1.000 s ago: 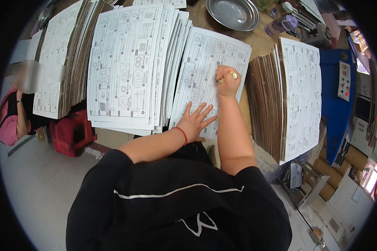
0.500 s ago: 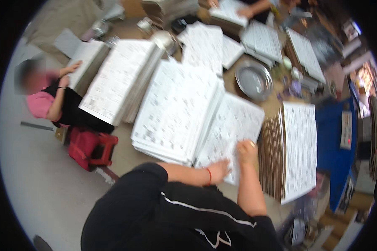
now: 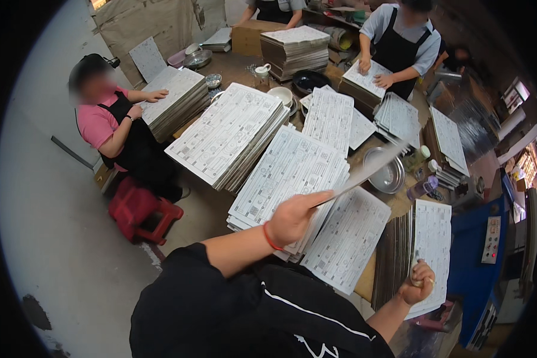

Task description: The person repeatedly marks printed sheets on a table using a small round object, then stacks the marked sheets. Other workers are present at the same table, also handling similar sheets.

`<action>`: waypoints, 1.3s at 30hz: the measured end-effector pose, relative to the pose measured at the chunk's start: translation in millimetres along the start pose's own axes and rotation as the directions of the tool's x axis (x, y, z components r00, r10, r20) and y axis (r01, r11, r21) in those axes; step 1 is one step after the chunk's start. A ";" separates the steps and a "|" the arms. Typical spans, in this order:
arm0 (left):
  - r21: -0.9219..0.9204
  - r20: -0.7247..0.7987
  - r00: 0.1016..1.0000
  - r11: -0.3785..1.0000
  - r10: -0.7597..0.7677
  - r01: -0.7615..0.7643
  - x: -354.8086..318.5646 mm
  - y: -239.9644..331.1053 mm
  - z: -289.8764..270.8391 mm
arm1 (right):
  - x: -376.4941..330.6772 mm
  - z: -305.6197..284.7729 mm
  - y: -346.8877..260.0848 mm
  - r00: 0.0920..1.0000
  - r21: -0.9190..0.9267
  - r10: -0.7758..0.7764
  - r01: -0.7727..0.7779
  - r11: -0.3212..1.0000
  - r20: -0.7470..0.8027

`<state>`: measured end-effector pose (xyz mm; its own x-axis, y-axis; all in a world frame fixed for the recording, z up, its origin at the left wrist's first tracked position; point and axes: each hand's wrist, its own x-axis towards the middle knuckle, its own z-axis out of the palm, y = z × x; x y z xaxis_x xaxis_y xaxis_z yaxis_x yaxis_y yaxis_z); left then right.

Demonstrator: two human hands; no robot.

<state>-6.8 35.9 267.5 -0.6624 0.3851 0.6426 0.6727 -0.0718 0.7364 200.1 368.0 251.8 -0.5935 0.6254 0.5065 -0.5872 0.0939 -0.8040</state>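
Left hand: the left hand [image 3: 292, 218] is raised above the worktop, fingers pinched together on the near end of a printed sheet [image 3: 364, 172]; a red band sits on its wrist.
Lifted sheet: thin, blurred, seen almost edge-on, slanting up and away from the left hand toward the metal bowl [image 3: 385, 171]; it is clear of the stacks beneath it.
Right hand: the right hand [image 3: 417, 285] is low at the person's right, curled closed around a small pale object I cannot identify, resting on the near end of the right-hand stack [image 3: 434, 238].
Right-hand stack: printed sheets on top of a thick pile of board, edge showing dark; just beside a blue machine [image 3: 482, 250].
Centre sheet: a single printed sheet [image 3: 347, 237] lies flat between the two hands, overlapping the near stack [image 3: 289, 176].
Near stack: fanned pile of printed sheets directly under the left hand.
Far stack: a larger pile [image 3: 230, 134] lies beyond it, to the left.
Worktop: brown worktop [image 3: 244, 67], crowded with further piles, a cup and small bowls.
Others: a person in a pink shirt [image 3: 104, 128] sits at the left with hands on their own pile; a person in a grey shirt [image 3: 400, 45] stands at the far side.
Floor: a red stool [image 3: 140, 215] stands by the seated person.
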 end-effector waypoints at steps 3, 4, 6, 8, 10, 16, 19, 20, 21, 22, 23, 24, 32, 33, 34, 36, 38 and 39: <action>0.269 0.163 0.982 0.954 0.092 -0.133 -29.1 -8.3 -38.8 | -9.7 2.3 24.8 0.998 0.070 0.006 -0.010 0.997 0.057; 0.336 0.241 0.970 0.935 0.029 -0.111 -50.1 -21.6 -44.2 | -10.6 9.5 28.9 0.999 0.041 0.022 -0.024 0.999 0.043; 0.432 0.413 0.896 0.901 -0.162 -0.036 -91.9 -56.4 -55.9 | -11.1 18.9 34.7 0.997 0.056 0.062 -0.065 0.996 0.046; 0.517 0.566 0.728 0.854 -0.387 0.052 -134.1 -86.7 -58.8 | -15.0 21.9 35.8 0.993 0.017 0.108 -0.109 0.994 0.055; 0.536 0.542 0.722 0.839 -0.430 0.098 -129.7 -80.2 -49.3 | -17.8 23.2 42.9 0.988 0.007 0.143 -0.144 0.990 0.057; 0.292 0.639 0.721 0.952 -0.269 0.096 -107.7 -68.7 57.5 | -42.4 22.1 89.0 0.949 -0.057 0.304 -0.300 0.952 0.084; 0.270 0.765 0.606 0.963 -0.217 0.003 -124.1 -69.3 129.4 | -52.3 13.6 137.7 0.884 0.095 0.467 -0.468 0.878 0.042; 0.346 0.789 0.547 0.938 -0.278 -0.023 -126.9 -64.8 147.5 | -52.1 15.4 150.5 0.857 0.187 0.515 -0.511 0.839 0.028; 0.413 0.808 0.486 0.909 -0.334 -0.062 -128.2 -64.6 160.9 | -54.6 6.9 172.2 0.856 0.168 0.517 -0.510 0.843 0.005; 0.482 0.845 0.308 0.873 -0.438 -0.080 -135.4 -75.0 173.0 | -52.4 6.3 188.0 0.834 0.234 0.551 -0.532 0.814 -0.021; 0.490 0.843 0.309 0.865 -0.439 -0.110 -146.4 -81.9 180.1 | -48.7 4.2 203.6 0.812 0.243 0.579 -0.550 0.799 -0.069; 0.501 0.840 0.315 0.854 -0.441 -0.141 -156.7 -90.3 182.1 | -44.2 1.8 218.3 0.807 0.249 0.586 -0.554 0.794 -0.075; 0.518 0.825 0.338 0.844 -0.453 -0.135 -172.1 -103.4 186.6 | -14.3 0.4 282.8 0.863 0.306 0.503 -0.466 0.830 -0.050; 0.519 0.825 0.336 0.844 -0.454 -0.134 -172.0 -104.4 187.4 | -15.4 0.8 284.1 0.869 0.243 0.495 -0.481 0.843 0.002; 0.523 0.824 0.334 0.840 -0.457 -0.141 -171.3 -105.9 188.0 | -18.3 0.8 283.6 0.871 0.178 0.488 -0.489 0.854 0.053; 0.527 0.826 0.324 0.836 -0.462 -0.154 -172.7 -104.8 188.6 | -24.1 3.2 282.7 0.882 0.027 0.457 -0.462 0.886 0.116; 0.531 0.824 0.328 0.832 -0.462 -0.161 -174.1 -104.4 189.7 | -37.4 3.7 273.3 0.850 -0.068 0.512 -0.508 0.859 0.121; 0.531 0.824 0.331 0.830 -0.460 -0.170 -171.8 -103.9 188.7 | -44.9 6.4 263.6 0.836 -0.113 0.536 -0.525 0.844 0.120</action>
<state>99.3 150.9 40.8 -0.2567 0.9185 -0.3006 0.8459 0.3640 0.3898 68.5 359.7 19.1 -0.8767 0.4801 0.0299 -0.1217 -0.1613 -0.9794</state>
